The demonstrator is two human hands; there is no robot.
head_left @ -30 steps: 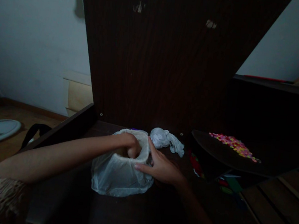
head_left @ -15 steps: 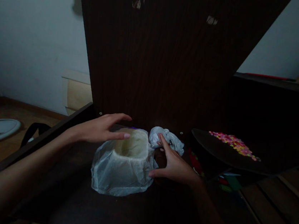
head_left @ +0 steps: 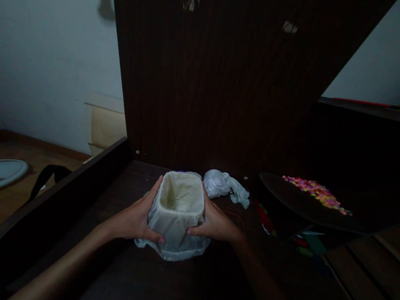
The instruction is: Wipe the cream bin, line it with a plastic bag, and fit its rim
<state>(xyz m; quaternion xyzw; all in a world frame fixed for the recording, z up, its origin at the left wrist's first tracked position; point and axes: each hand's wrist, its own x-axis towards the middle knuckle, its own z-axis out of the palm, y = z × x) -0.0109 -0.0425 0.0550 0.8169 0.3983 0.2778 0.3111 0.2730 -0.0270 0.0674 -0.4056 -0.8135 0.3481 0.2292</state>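
Fingers (head_left: pixel 154 192) of left hand (head_left: pixel 136 217) and right hand (head_left: pixel 216 221), thumbs spread wide, clasped the upright bag-lined bin (head_left: pixel 177 222) between them, lower centre.

Two bare forearms (head_left: pixel 68 256) angle inward; the left hand (head_left: pixel 138 220) and right hand (head_left: pixel 217 222) face each other, gripping, thumbs (head_left: pixel 155 236) pointing toward one another.

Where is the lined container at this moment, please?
In the head view, the lined container is below centre, held between the left hand and the right hand, with the bundled white bag behind it to the right.
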